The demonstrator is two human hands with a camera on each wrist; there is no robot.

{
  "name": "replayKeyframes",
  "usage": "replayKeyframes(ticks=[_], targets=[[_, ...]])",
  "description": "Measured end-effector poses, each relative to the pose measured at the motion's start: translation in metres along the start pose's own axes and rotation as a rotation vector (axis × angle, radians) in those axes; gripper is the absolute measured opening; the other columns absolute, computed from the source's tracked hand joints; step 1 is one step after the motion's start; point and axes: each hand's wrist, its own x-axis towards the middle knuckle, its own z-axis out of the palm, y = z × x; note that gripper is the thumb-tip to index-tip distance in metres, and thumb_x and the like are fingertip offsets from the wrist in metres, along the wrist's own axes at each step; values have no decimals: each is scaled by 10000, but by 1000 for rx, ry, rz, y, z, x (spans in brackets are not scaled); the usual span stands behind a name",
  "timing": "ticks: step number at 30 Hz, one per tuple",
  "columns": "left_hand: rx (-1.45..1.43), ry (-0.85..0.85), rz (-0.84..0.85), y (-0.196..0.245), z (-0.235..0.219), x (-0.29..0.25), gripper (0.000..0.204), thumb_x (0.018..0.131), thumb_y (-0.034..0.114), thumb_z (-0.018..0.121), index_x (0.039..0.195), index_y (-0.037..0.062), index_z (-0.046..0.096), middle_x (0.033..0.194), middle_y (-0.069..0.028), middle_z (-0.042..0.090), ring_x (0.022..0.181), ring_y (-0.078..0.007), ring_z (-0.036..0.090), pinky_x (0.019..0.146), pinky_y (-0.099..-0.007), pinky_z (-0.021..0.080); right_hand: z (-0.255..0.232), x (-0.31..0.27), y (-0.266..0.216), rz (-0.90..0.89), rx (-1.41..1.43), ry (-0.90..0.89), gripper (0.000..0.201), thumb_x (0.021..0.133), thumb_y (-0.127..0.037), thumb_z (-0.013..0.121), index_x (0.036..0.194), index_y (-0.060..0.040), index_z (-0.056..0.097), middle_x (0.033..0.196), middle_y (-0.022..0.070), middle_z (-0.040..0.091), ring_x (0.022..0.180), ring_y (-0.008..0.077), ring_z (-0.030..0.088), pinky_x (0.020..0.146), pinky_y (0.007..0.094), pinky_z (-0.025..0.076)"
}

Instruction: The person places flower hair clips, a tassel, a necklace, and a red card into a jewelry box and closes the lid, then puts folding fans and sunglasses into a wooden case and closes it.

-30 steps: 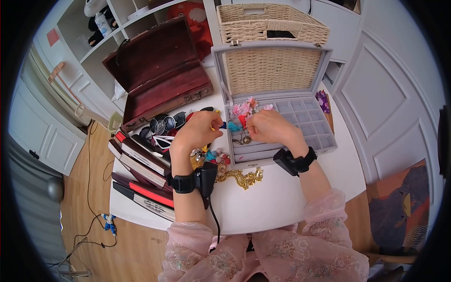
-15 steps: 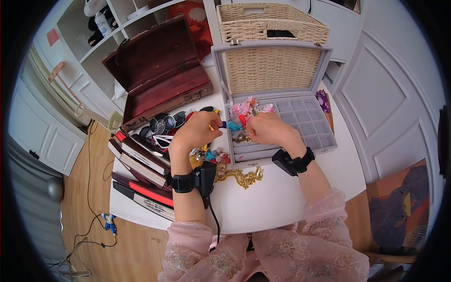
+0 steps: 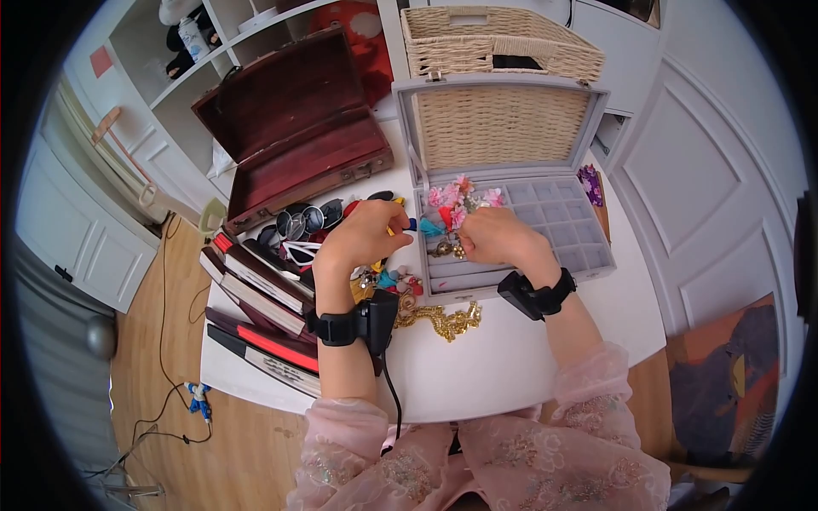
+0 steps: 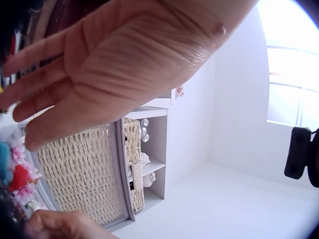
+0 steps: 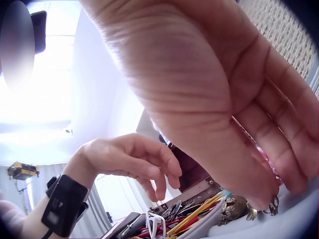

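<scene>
My left hand (image 3: pixel 362 240) hovers over the pile of accessories left of the grey jewelry box (image 3: pixel 555 272), its fingers loosely bent and holding nothing; the left wrist view shows the palm (image 4: pixel 124 64) and spread fingers. Inside the box's left part, my right hand (image 3: pixel 501 238) pinches a small bronze-coloured trinket (image 5: pixel 273 206) between thumb and fingers, low over the grey lining. A round bronze ornament (image 5: pixel 233 208) lies just beside those fingertips. Pink flowers (image 3: pixel 443 196), a red piece (image 3: pixel 446 217) and a teal tassel (image 3: pixel 431 227) lie behind the ornament in the box.
An open dark red case (image 3: pixel 311 166) stands behind sunglasses (image 3: pixel 296 225). Books (image 3: pixel 264 281) are stacked at the left, and a gold chain (image 3: pixel 447 324) lies in front of the box. Behind the raised lid is a wicker basket (image 3: pixel 503 43). Purple flowers (image 3: pixel 590 183) lie at the right.
The head view has shifted slightly. My right hand stays low in the box, with small movements of its fingers near the bronze pieces. The left hand holds nearly the same pose.
</scene>
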Motion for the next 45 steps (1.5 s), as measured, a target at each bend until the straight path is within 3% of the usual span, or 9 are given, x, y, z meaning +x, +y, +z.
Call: replayKeyframes(ticks=[3, 11, 14, 20, 25, 38, 40, 44, 45], targets=[[26, 24, 20, -4, 3, 1, 231, 728, 144, 699, 888, -13, 645, 803, -130, 677, 729, -226, 650, 667, -319, 510, 1, 0, 0, 5, -4, -9, 46, 635, -76, 630, 640, -53, 590, 652, 124, 614, 695, 321, 604, 617, 395, 463], [24, 17, 8, -1, 1, 0, 230, 741, 157, 692, 895, -7, 647, 805, -125, 676, 720, -223, 647, 665, -318, 510, -6, -2, -4, -3, 5, -45, 50, 638, -82, 635, 645, -54, 594, 660, 125, 620, 702, 316, 608, 626, 394, 467], [22, 15, -14, -1, 1, 0, 226, 750, 168, 687, 890, -4, 649, 799, -120, 674, 708, -219, 643, 660, -319, 509, -9, -3, -5, 3, 26, -60, 44, 645, -44, 618, 668, -8, 628, 682, 175, 620, 734, 339, 624, 649, 418, 492], [39, 43, 29, -5, 3, 1, 225, 759, 184, 681, 880, -3, 651, 789, -116, 673, 687, -216, 641, 645, -317, 507, -11, -3, -7, -31, 21, 76, 46, 672, -53, 606, 670, -11, 623, 682, 175, 620, 720, 344, 619, 640, 424, 489], [21, 35, 25, -5, 2, 1, 226, 762, 194, 680, 869, -3, 653, 783, -118, 672, 689, -219, 642, 643, -316, 506, -11, 1, -11, -98, 68, 258, 48, 731, -88, 595, 710, -48, 610, 624, 119, 608, 632, 298, 605, 593, 389, 461], [24, 45, 36, -5, 1, 0, 218, 766, 191, 677, 866, -1, 650, 777, -117, 673, 687, -213, 642, 634, -316, 506, -16, 3, -22, -160, 124, 325, 81, 766, -144, 608, 753, -65, 600, 602, 102, 598, 591, 289, 590, 578, 377, 453], [23, 48, 39, -5, 1, 0, 218, 766, 191, 677, 865, 0, 650, 777, -116, 673, 686, -213, 641, 633, -317, 506, -14, 4, -23, -165, 96, 418, 68, 760, -136, 608, 746, -70, 600, 595, 99, 594, 592, 283, 593, 576, 376, 453], [27, 62, 33, -5, 2, 0, 220, 767, 195, 678, 869, 2, 649, 777, -112, 674, 680, -215, 637, 631, -320, 505, -20, 2, -29, -170, 130, 416, 52, 738, -92, 609, 726, -42, 604, 652, 124, 612, 657, 309, 608, 626, 408, 472], [30, 66, 33, -5, 2, 0, 221, 767, 196, 678, 870, 3, 649, 778, -111, 674, 678, -216, 636, 631, -320, 505, -21, 2, -29, -157, 113, 332, 51, 724, -90, 615, 706, -43, 606, 649, 124, 613, 659, 307, 610, 618, 409, 473]])
